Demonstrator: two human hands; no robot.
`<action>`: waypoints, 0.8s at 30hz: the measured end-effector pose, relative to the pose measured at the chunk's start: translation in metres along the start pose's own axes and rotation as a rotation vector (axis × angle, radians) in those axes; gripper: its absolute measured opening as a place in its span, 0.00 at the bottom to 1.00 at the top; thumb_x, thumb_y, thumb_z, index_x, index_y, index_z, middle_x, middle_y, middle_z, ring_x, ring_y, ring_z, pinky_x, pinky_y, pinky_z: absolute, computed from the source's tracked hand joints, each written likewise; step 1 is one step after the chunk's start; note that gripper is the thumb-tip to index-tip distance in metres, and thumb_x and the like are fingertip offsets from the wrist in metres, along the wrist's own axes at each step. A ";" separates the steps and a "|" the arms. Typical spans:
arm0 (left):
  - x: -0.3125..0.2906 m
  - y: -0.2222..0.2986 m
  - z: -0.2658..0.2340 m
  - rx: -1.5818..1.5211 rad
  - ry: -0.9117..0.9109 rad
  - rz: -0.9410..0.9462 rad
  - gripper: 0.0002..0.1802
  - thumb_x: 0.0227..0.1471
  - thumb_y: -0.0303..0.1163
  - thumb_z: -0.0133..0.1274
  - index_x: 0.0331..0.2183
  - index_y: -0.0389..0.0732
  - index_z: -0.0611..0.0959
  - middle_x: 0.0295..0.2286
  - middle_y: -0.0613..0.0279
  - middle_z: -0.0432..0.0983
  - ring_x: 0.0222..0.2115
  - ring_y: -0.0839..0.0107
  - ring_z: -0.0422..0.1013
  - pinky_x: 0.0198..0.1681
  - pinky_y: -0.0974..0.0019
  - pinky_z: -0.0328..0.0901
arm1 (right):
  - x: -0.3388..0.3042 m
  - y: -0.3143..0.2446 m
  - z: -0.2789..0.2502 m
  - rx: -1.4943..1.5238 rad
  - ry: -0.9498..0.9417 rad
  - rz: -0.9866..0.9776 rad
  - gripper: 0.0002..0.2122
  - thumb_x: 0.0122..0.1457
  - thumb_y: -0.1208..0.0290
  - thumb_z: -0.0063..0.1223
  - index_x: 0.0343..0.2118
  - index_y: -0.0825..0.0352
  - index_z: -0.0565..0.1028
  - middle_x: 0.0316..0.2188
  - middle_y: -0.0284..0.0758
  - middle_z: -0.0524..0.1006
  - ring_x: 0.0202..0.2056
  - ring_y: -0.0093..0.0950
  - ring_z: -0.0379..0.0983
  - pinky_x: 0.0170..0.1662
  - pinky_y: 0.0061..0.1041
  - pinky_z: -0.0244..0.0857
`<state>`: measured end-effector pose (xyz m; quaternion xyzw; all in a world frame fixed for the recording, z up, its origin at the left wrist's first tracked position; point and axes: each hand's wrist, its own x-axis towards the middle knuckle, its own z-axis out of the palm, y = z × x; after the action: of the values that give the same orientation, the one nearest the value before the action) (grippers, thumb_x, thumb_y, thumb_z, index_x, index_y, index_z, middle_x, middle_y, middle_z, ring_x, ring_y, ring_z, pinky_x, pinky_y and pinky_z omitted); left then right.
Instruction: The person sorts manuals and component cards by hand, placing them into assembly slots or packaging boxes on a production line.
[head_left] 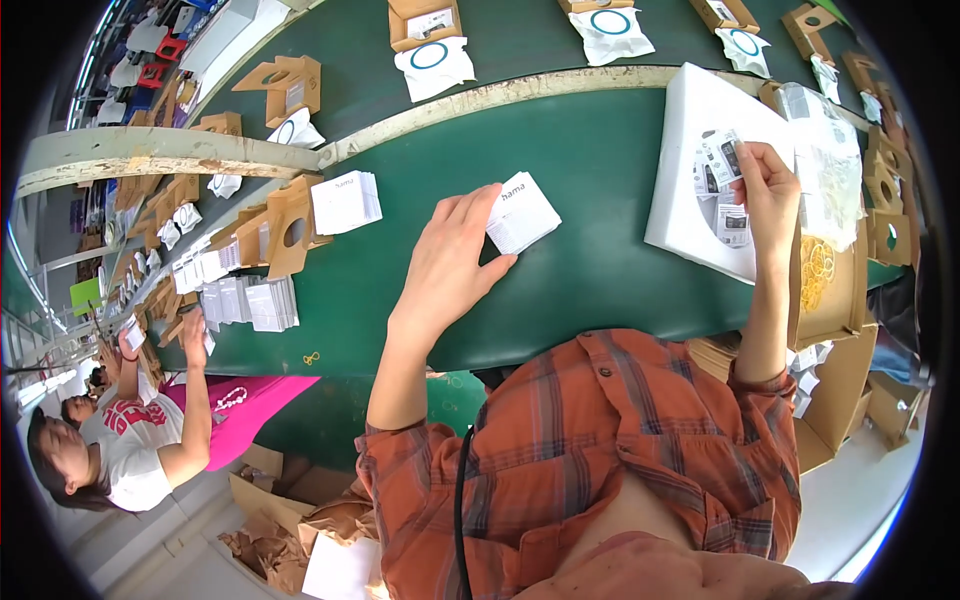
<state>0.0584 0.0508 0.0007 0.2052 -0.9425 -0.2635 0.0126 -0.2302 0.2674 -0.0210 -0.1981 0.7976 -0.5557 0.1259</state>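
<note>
A squared stack of white leaflets lies on the green table in front of me. My left hand grips its left side, fingers at the upper corner and thumb along the lower edge. Farther right, my right hand pinches a small printed card between thumb and fingers. That card is over a white foam tray, whose hollow holds more small printed cards. Another stack of white leaflets sits to the left of my left hand.
A box of yellow rubber bands and clear plastic bags are right of the tray. Open brown cartons with white pouches line a belt beyond the rail. Leaflet piles stand left, near a co-worker's hands.
</note>
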 end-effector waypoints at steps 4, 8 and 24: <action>-0.005 -0.002 -0.001 -0.031 0.011 0.003 0.38 0.41 0.29 0.63 0.55 0.35 0.68 0.52 0.49 0.68 0.52 0.51 0.63 0.55 0.57 0.60 | 0.000 0.012 -0.005 -0.311 -0.034 -0.148 0.08 0.61 0.71 0.52 0.34 0.71 0.78 0.16 0.31 0.74 0.16 0.14 0.65 0.21 0.17 0.59; -0.014 0.000 -0.005 -0.080 0.070 -0.071 0.35 0.42 0.25 0.61 0.55 0.39 0.70 0.54 0.51 0.65 0.51 0.53 0.66 0.50 0.59 0.66 | -0.003 0.007 -0.001 -0.229 -0.050 -0.076 0.07 0.60 0.72 0.52 0.31 0.72 0.76 0.17 0.32 0.74 0.16 0.17 0.67 0.22 0.19 0.61; -0.017 -0.010 0.007 -0.636 0.369 -0.344 0.16 0.47 0.19 0.55 0.41 0.38 0.79 0.31 0.62 0.76 0.24 0.78 0.65 0.29 0.74 0.64 | -0.003 0.000 0.002 -0.218 0.019 -0.147 0.07 0.61 0.73 0.52 0.31 0.72 0.75 0.20 0.29 0.73 0.21 0.14 0.66 0.25 0.15 0.61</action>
<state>0.0770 0.0539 -0.0090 0.3896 -0.7478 -0.4989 0.2002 -0.2266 0.2677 -0.0219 -0.2636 0.8377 -0.4752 0.0551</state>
